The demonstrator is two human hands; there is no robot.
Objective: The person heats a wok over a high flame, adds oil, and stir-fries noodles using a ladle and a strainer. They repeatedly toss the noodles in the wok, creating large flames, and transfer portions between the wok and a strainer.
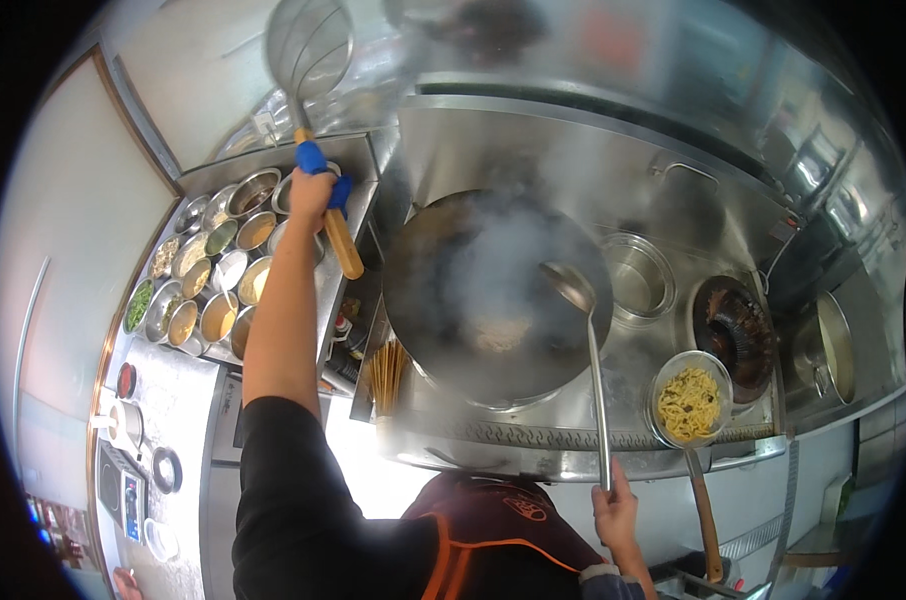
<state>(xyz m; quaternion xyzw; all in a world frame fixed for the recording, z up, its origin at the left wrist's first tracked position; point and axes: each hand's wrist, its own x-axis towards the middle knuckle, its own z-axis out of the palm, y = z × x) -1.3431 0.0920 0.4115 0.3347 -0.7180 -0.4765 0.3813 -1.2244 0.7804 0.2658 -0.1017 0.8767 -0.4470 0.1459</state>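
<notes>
My left hand [312, 196] grips the wooden handle of a long mesh strainer [310, 49], with something blue wrapped around the handle. The strainer's head points away from me, above the far end of the seasoning bowls. Low on the right, my right hand [615, 511] holds the metal handle of a ladle [599, 390]. Its bowl hangs over the right side of a large dark wok [430, 300]. Steam or smoke rises from the wok and blurs its inside. A small heap of pale food [501, 334] lies at the wok's bottom; what it is I cannot tell.
Several metal bowls of seasonings [216, 319] stand left. Right of the wok are a round metal pot [636, 277], a dark round pan [734, 337] and a second strainer holding yellow noodles [689, 405]. Wooden chopsticks [387, 379] stand near the wok; an induction cooker [121, 487] sits lower left.
</notes>
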